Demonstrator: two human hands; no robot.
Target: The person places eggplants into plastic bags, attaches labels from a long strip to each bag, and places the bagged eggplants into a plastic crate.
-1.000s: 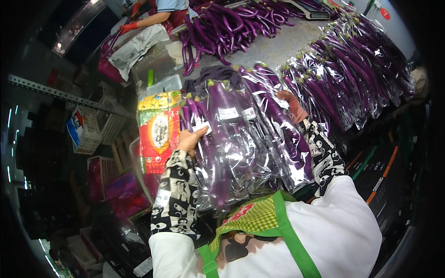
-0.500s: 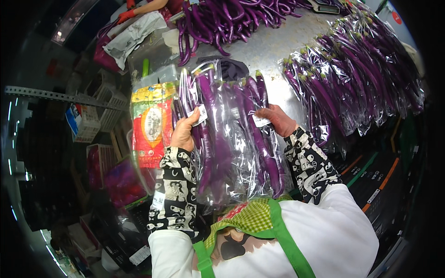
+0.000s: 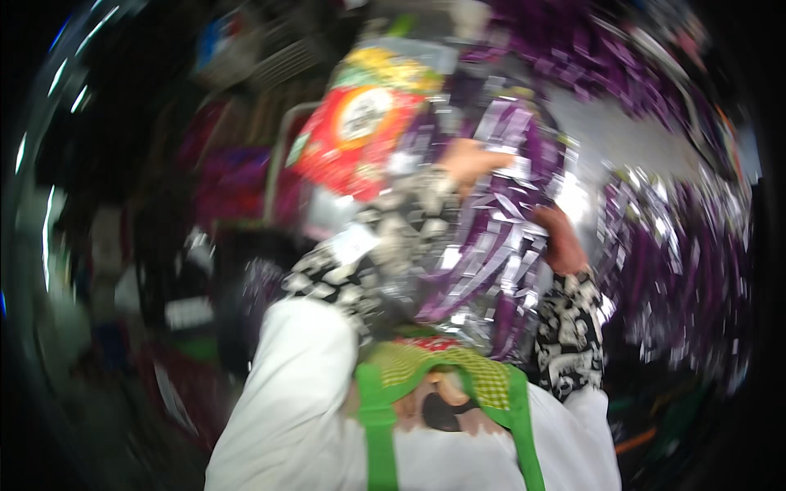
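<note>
Long purple eggplants in clear plastic bags [image 3: 491, 237] lie in front of my chest, smeared by motion. On their left side my left hand [image 3: 473, 160] grips the plastic, its thumb beside a white label. Lower down on the right edge, my right hand [image 3: 562, 237] is closed against the same bagged bundle; its fingertips are partly hidden. Blur hides where one bag ends and another begins. A red and yellow printed plastic sack [image 3: 385, 155] is just left of my left hand.
Many bagged eggplants [image 3: 671, 262] lie in a row at the right. Loose eggplants [image 3: 573, 49] are heaped on the far side of the metal table [image 3: 630, 135]. Purple-pink bags [image 3: 233, 184] and a pale crate [image 3: 286, 57] stand left of the table.
My view has swung left, so the table appears shifted right and turned. My hands have come closer together, drawing the bagged eggplants into a narrower bundle.
</note>
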